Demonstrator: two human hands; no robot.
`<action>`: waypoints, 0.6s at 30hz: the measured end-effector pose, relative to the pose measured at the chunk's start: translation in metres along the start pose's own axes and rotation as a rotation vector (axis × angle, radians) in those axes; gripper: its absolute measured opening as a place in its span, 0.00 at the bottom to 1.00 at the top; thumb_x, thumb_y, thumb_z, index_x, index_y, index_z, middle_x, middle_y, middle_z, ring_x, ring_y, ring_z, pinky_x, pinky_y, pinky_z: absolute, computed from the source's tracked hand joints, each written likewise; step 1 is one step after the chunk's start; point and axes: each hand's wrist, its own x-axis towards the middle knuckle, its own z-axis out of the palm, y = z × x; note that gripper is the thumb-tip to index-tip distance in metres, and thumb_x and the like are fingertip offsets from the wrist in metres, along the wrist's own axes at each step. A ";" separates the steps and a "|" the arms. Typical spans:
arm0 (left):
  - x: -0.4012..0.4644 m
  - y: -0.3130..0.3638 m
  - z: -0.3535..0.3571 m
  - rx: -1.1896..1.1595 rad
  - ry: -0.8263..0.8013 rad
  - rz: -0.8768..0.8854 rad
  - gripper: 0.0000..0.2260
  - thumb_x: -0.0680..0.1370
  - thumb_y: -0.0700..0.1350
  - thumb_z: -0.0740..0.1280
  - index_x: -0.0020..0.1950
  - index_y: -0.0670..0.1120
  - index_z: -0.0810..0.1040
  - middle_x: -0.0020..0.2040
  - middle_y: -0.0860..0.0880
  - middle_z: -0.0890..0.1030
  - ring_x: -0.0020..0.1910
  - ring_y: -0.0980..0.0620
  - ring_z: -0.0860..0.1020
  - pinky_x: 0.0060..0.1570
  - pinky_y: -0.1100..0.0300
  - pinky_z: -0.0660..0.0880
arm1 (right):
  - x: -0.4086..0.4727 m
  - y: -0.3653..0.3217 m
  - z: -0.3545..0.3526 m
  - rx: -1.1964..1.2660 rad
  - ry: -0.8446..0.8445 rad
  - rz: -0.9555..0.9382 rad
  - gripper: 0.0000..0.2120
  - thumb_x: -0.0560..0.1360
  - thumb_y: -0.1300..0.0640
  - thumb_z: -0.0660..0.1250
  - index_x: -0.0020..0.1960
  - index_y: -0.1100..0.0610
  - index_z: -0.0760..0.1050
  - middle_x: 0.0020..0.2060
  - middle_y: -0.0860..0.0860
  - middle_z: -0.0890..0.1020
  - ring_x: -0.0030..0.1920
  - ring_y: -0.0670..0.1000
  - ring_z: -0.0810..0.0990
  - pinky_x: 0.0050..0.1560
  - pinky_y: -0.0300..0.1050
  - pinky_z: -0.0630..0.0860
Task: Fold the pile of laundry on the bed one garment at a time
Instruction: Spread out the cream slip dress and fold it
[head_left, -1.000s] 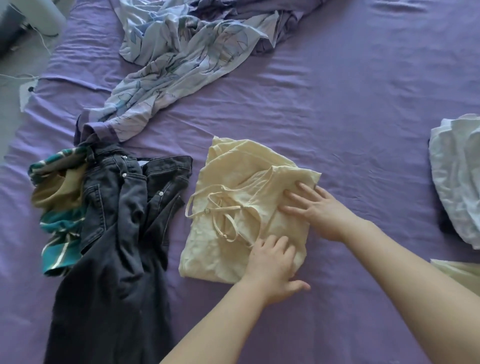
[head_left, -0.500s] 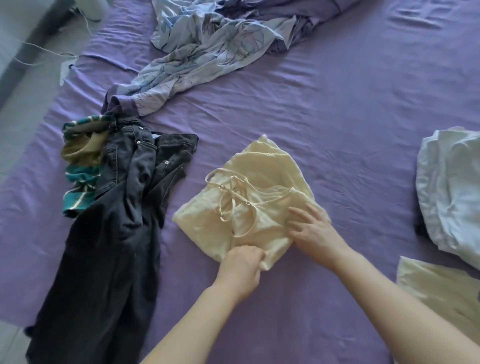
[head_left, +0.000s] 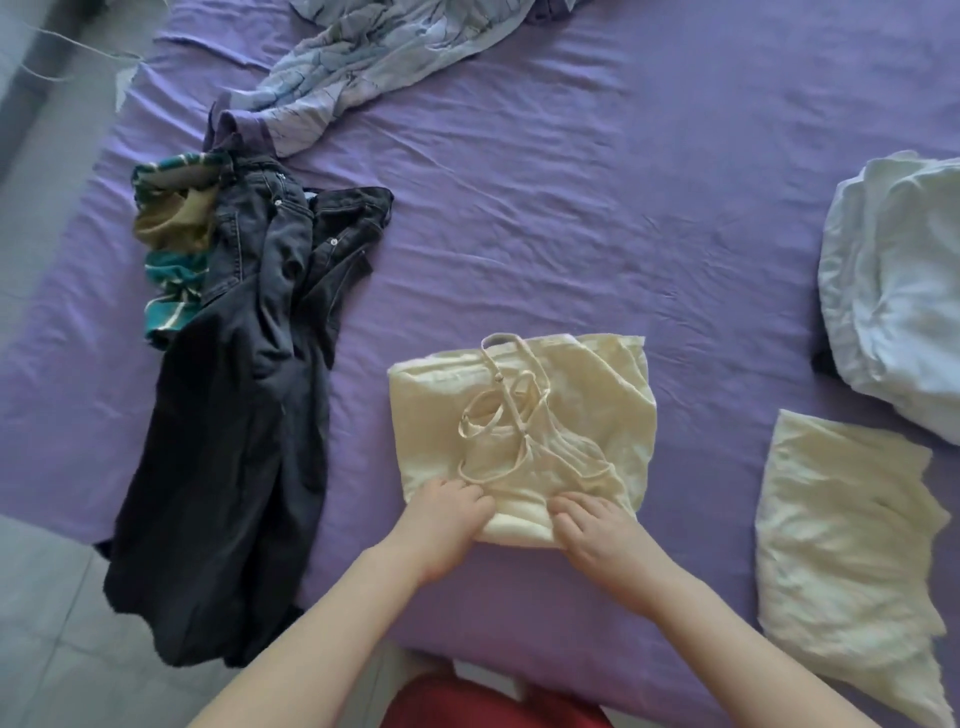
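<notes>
A cream strappy top (head_left: 524, 431), folded into a rough square, lies on the purple bed sheet (head_left: 597, 208) near the front edge. Its thin straps lie looped on top. My left hand (head_left: 441, 525) grips the near left edge of the fold with curled fingers. My right hand (head_left: 602, 535) holds the near right edge, fingers curled over the cloth. Unfolded dark jeans (head_left: 239, 415) lie to the left, hanging over the bed's edge, with a teal striped garment (head_left: 171, 260) beside them.
A crumpled pale blue patterned cloth (head_left: 363, 57) lies at the back. A white bundled garment (head_left: 898, 291) sits at the right edge. A folded cream piece (head_left: 852, 561) lies at the near right. Grey floor tiles (head_left: 57, 623) show at the left.
Both hands have turned the cream top and drawn it toward the bed's front edge. They moved from lying on top of it to gripping its near edge.
</notes>
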 end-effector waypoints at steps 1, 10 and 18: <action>-0.004 -0.004 -0.003 -0.067 -0.071 -0.016 0.13 0.72 0.37 0.61 0.55 0.46 0.73 0.55 0.48 0.77 0.56 0.45 0.74 0.47 0.55 0.65 | -0.002 -0.002 -0.001 -0.011 -0.074 0.001 0.11 0.61 0.61 0.76 0.42 0.57 0.79 0.43 0.49 0.83 0.46 0.51 0.83 0.40 0.39 0.77; -0.003 -0.059 -0.062 -0.662 -0.014 -0.361 0.04 0.68 0.46 0.62 0.37 0.54 0.70 0.35 0.57 0.76 0.39 0.53 0.76 0.34 0.58 0.69 | 0.036 0.053 -0.064 0.272 -0.030 0.496 0.06 0.74 0.52 0.58 0.50 0.49 0.66 0.42 0.44 0.75 0.41 0.53 0.74 0.35 0.47 0.66; 0.057 -0.083 -0.081 -0.268 0.174 -0.576 0.07 0.74 0.49 0.60 0.50 0.49 0.73 0.52 0.49 0.77 0.53 0.46 0.75 0.42 0.55 0.67 | 0.106 0.097 -0.059 -0.005 0.055 0.614 0.09 0.79 0.51 0.59 0.55 0.55 0.70 0.51 0.50 0.78 0.52 0.55 0.75 0.44 0.47 0.62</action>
